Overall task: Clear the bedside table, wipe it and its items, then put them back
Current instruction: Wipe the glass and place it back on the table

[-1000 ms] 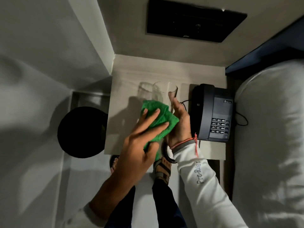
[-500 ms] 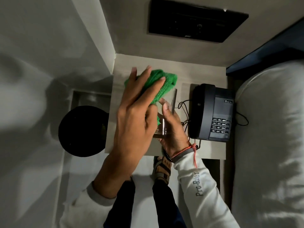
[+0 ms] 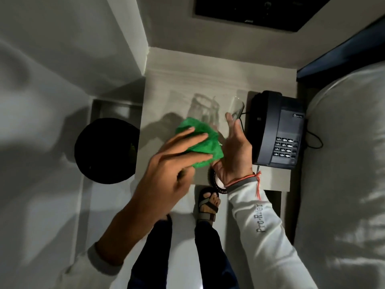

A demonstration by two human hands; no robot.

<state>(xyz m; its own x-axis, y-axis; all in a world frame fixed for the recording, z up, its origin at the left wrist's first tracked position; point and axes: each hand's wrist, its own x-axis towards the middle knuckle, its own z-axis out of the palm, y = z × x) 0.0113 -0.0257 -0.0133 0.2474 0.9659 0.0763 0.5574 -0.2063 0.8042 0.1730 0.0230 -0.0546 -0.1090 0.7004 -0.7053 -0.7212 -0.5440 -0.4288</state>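
My right hand [image 3: 234, 151] grips a clear drinking glass [image 3: 236, 110] above the pale bedside table [image 3: 166, 92]; the glass's rim points away from me, next to the phone. My left hand [image 3: 168, 170] presses a green cloth [image 3: 198, 146] against the lower part of the glass with its fingers stretched out. A black desk phone [image 3: 279, 130] sits on the table's right side, its cord trailing off to the right.
A round black bin [image 3: 106, 151] stands on the floor left of the table. The bed with a white pillow [image 3: 343, 163] fills the right side. A dark panel [image 3: 260, 11] hangs on the wall behind the table. My sandalled foot [image 3: 208, 202] is below the table's front edge.
My left hand has slid the green cloth from the glass's rim end back down toward its base. The glass in my right hand now points more to the right, toward the phone.
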